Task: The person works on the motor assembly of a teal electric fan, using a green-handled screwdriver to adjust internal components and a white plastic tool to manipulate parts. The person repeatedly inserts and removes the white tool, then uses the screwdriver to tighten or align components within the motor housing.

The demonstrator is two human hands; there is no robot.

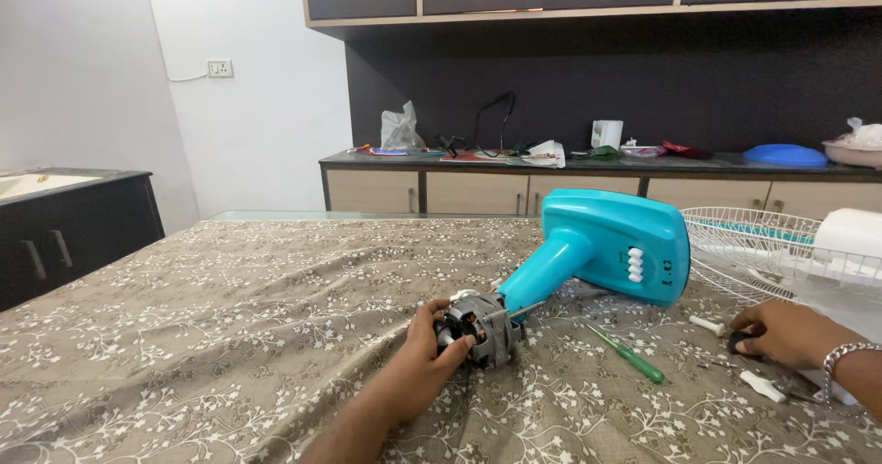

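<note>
Bare metal motor [478, 326] is gripped by left hand [424, 358] beside turquoise fan base [611, 248], casing already off; right hand [781, 331] right of it, grip indiscernible.

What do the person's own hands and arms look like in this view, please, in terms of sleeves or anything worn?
Both forearms are bare, with no sleeves in view and no gloves. The left hand shows no ring, watch or band. The right hand has a silver-coloured metal chain bracelet at the wrist. No markings are visible on either arm.
</note>
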